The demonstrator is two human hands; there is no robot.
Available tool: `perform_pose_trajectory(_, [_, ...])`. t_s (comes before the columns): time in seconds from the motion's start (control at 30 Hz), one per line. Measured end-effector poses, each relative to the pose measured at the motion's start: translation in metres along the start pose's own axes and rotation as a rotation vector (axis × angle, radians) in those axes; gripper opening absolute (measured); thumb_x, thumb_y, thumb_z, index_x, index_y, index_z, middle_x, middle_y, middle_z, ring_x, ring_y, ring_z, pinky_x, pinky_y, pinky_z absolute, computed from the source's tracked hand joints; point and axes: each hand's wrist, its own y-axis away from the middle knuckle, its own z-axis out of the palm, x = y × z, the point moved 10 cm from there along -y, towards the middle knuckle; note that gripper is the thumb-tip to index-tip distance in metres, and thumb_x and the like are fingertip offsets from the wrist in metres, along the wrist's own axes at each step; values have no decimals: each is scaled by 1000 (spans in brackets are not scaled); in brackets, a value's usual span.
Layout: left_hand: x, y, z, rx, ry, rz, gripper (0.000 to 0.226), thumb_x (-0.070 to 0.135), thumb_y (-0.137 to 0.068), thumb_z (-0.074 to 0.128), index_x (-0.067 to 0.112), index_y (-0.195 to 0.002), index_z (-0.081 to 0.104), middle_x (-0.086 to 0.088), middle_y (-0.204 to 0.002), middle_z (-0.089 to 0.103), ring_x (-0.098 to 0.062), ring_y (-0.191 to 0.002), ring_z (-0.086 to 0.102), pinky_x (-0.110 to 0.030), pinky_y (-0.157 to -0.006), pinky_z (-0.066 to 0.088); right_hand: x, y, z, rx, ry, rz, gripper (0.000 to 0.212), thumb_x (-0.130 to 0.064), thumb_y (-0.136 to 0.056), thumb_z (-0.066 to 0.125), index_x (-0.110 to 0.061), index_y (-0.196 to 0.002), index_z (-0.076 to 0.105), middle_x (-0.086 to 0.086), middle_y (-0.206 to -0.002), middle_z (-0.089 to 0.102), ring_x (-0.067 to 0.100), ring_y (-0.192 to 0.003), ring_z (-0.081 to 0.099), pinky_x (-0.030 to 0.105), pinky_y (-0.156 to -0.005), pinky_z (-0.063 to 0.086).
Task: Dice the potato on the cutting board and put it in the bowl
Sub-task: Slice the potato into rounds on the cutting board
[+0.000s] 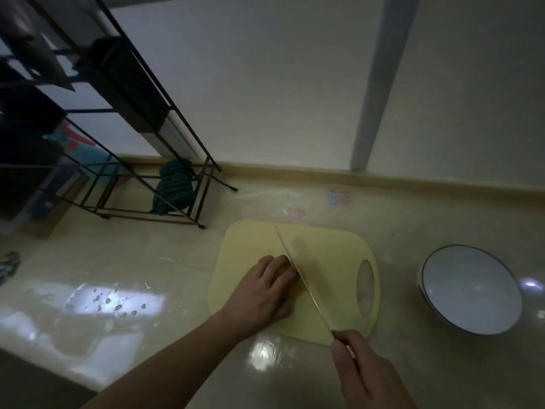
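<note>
A pale yellow cutting board [333,249] lies on the shiny floor. My left hand [265,287] rests on the board with its fingers curled over the potato, which is almost wholly hidden beneath them. My right hand [362,370] grips the handle of a long knife [298,270]. The blade runs diagonally across the board and sits right against my left fingertips. A white bowl [472,290] with a dark rim stands on the floor to the right of the board; nothing shows inside it.
A black metal rack [141,119] stands at the back left, with a dark green striped cloth [174,187] at its foot. A white wall and baseboard [383,177] run behind the board. Bright reflections lie on the floor at the left.
</note>
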Motion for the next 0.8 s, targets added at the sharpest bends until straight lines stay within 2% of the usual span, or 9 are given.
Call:
perform_pose_trajectory(0.03, [1, -1, -2, 13, 6, 8, 61, 28, -81, 78, 5, -129, 50, -20, -129, 52, -38, -111, 52, -45, -98, 46, 0, 1, 0, -11, 9, -1, 28, -39, -94, 47, -60, -103, 31, -28, -53, 59, -1, -69, 62, 9, -58, 41])
perform_pose_trajectory(0.1, [2, -3, -4, 33, 22, 7, 61, 26, -80, 79, 5, -129, 49, -19, -128, 51, -38, -110, 53, -45, -98, 46, 0, 2, 1, -32, 40, -5, 9, -41, -95, 45, -48, -100, 45, -32, -53, 56, 0, -71, 62, 9, -59, 40])
perform_pose_trajectory(0.2, [-1, -2, -2, 29, 26, -16, 60, 26, -81, 77, 5, -129, 49, -22, -127, 55, -39, -108, 55, -46, -97, 46, -2, 1, 1, -27, 28, 8, 10, -50, -95, 39, -47, -91, 48, -40, -60, 55, 5, -76, 63, 8, -63, 40])
perform_pose_trajectory(0.23, [-2, -2, -1, 22, 25, -23, 60, 26, -81, 77, 5, -129, 49, -22, -127, 56, -40, -107, 55, -46, -97, 46, -1, 0, 0, 0, 28, 16, 9, -53, -94, 39, -48, -92, 47, -38, -64, 58, 5, -79, 63, 7, -65, 41])
perform_pose_trajectory(0.33, [-2, -1, 1, 19, 22, -34, 57, 26, -83, 75, 5, -129, 49, -23, -127, 57, -39, -108, 55, -46, -97, 45, 3, -2, -2, 41, 34, 57, 6, -49, -94, 43, -49, -95, 48, -11, -68, 67, 8, -81, 64, 14, -68, 43])
perform_pose_trajectory(0.37, [-3, -1, 0, 26, 22, -36, 56, 26, -83, 74, 5, -128, 50, -22, -126, 57, -39, -108, 54, -45, -98, 44, 4, -3, -1, 38, 38, 60, 6, -48, -93, 43, -48, -96, 48, -13, -69, 66, 9, -80, 64, 16, -68, 43])
perform_pose_trajectory(0.47, [-2, -3, -5, 65, 46, -39, 54, 27, -84, 70, 5, -128, 50, -19, -127, 53, -36, -107, 51, -41, -98, 43, 1, -6, 3, -8, 53, 51, 8, -46, -95, 42, -45, -99, 48, -38, -66, 56, 8, -79, 63, 18, -68, 41])
perform_pose_trajectory(0.6, [0, -7, -10, 110, 62, -38, 53, 27, -83, 66, 6, -129, 49, -14, -130, 46, -33, -108, 47, -37, -98, 41, -1, -10, 4, -35, 64, 35, 10, -45, -96, 41, -41, -101, 48, -35, -59, 55, 7, -71, 61, 16, -65, 42])
perform_pose_trajectory(0.8, [-6, -5, -1, 68, 76, -46, 56, 30, -85, 68, 5, -130, 48, -16, -130, 51, -34, -107, 49, -39, -99, 41, -2, -13, 1, -28, 45, 14, 12, -45, -95, 40, -40, -98, 50, -24, -55, 56, 7, -60, 55, 18, -62, 42])
